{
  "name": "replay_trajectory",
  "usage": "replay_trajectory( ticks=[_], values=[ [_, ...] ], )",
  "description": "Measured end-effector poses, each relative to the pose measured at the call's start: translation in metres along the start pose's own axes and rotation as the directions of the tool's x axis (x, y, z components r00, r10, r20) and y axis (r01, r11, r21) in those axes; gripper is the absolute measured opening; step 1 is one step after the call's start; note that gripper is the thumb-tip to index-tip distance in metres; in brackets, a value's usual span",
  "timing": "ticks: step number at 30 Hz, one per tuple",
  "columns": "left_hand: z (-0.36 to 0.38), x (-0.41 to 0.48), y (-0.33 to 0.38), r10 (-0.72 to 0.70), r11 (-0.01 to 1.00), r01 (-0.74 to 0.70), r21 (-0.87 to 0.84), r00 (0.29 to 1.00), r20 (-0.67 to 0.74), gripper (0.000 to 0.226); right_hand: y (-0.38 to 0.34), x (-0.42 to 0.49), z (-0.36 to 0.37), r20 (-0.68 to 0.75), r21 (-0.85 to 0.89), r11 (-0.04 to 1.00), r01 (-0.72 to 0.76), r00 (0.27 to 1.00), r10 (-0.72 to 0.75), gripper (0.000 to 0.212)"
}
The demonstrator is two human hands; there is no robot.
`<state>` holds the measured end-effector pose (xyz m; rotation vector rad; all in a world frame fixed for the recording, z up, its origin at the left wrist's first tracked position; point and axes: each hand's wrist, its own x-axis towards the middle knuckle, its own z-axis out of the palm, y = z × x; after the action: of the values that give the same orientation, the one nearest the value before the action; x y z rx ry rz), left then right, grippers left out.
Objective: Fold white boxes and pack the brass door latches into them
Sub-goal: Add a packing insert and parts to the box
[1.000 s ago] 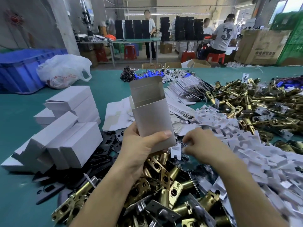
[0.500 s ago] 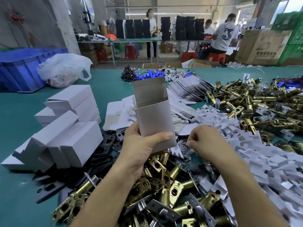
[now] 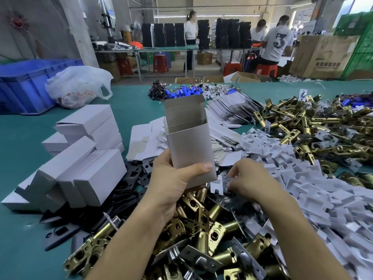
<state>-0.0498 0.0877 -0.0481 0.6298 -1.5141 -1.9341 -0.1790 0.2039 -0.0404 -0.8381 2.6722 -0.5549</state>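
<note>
While I am looking down through the head camera, brass door latches (image 3: 201, 237) are lying heaped at the near edge of the green worktop (image 3: 24, 229), under both forearms. Just beyond them my left hand (image 3: 177, 184) is gripping an open white box (image 3: 187, 150) upright above the heap. The thumb is pressing across its front face, the fingers are wrapping behind, and the top flap is standing up.

My right hand (image 3: 250, 178) is curling beside the box's lower right corner, its fingertips pinching what looks like a clear wrapper (image 3: 227, 179), though it is too blurred for me to be sure. A small white insert (image 3: 215, 185) is sitting between the two hands.

To the left, folded white boxes (image 3: 86, 158) are lying stacked partly over black plates (image 3: 129, 186). To the right, loose white inserts (image 3: 312, 190) are spreading in a wide drift. Farther back, flat box blanks (image 3: 228, 110) are fanning out beside a second latch heap (image 3: 302, 126). At the far left, a blue crate (image 3: 30, 83) and a plastic bag (image 3: 78, 85) are sitting together. Beyond the worktop, people (image 3: 276, 43) are working at another table.
</note>
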Motion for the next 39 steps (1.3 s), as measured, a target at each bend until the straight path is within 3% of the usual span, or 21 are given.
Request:
replay_trajectory(
  ticks=[3, 6, 8, 10, 12, 14, 16, 19, 21, 24, 29, 34, 37, 39],
  values=[
    [0.0, 0.0, 0.001, -0.001, 1.0, 0.001, -0.01, 1.0, 0.004, 0.072, 0.007, -0.004, -0.02, -0.012, 0.021, 0.998, 0.053, 0.999, -0.053, 0.02],
    [0.0, -0.001, 0.001, -0.012, 1.0, 0.012, -0.002, 1.0, 0.023, 0.062, 0.011, -0.013, -0.045, -0.2, 0.173, 0.969, 0.177, 0.97, -0.141, 0.023],
    [0.0, -0.002, 0.001, -0.03, 0.999, 0.029, 0.017, 0.999, 0.044, 0.059, 0.006, -0.025, -0.059, -0.427, 0.264, 0.902, 0.343, 0.879, -0.21, 0.022],
    [0.0, -0.004, 0.001, -0.049, 0.998, 0.045, 0.052, 0.995, 0.085, 0.059, -0.003, -0.038, -0.066, -0.62, 0.346, 0.765, 0.544, 0.744, -0.248, 0.017],
    [0.0, -0.004, 0.001, -0.065, 0.994, 0.05, 0.101, 0.987, 0.15, 0.052, -0.014, -0.049, -0.07, -0.735, 0.397, 0.598, 0.696, 0.631, -0.247, 0.014],
    [-0.001, -0.005, 0.002, -0.078, 0.989, 0.047, 0.143, 0.972, 0.219, 0.042, -0.025, -0.056, -0.067, -0.788, 0.382, 0.495, 0.78, 0.555, -0.266, 0.012],
    [-0.001, -0.006, 0.002, -0.086, 0.987, 0.044, 0.158, 0.959, 0.27, 0.04, -0.033, -0.057, -0.061, -0.802, 0.348, 0.486, 0.802, 0.523, -0.289, 0.015],
    [-0.001, -0.007, 0.004, -0.08, 0.981, 0.023, 0.193, 0.953, 0.291, 0.044, -0.04, -0.052, -0.046, -0.8, 0.225, 0.597, 0.77, 0.496, -0.338, 0.024],
    [-0.001, -0.008, 0.004, -0.073, 0.978, 0.006, 0.21, 0.948, 0.311, 0.044, -0.039, -0.047, -0.039, -0.791, 0.134, 0.648, 0.75, 0.475, -0.386, 0.018],
    [0.001, -0.009, 0.004, -0.051, 0.977, -0.018, 0.212, 0.947, 0.318, 0.04, -0.035, -0.043, -0.037, -0.695, 0.104, 0.695, 0.711, 0.552, -0.461, 0.003],
    [0.001, -0.008, 0.003, 0.002, 0.984, -0.054, 0.168, 0.955, 0.295, 0.036, -0.033, -0.045, -0.043, -0.457, 0.089, 0.801, 0.592, 0.739, -0.495, 0.044],
    [0.0, -0.007, 0.002, 0.014, 0.987, -0.066, 0.149, 0.946, 0.323, 0.039, -0.039, -0.058, -0.049, -0.25, -0.019, 0.857, 0.515, 0.827, -0.503, 0.064],
    [-0.001, -0.007, 0.0, 0.003, 0.986, -0.061, 0.156, 0.937, 0.349, 0.04, -0.045, -0.063, -0.043, -0.171, -0.203, 0.861, 0.466, 0.849, -0.5, 0.057],
    [-0.001, -0.007, 0.0, 0.015, 0.985, -0.074, 0.157, 0.938, 0.347, 0.036, -0.047, -0.062, -0.04, -0.155, -0.206, 0.859, 0.468, 0.851, -0.501, 0.05]
  ],
)
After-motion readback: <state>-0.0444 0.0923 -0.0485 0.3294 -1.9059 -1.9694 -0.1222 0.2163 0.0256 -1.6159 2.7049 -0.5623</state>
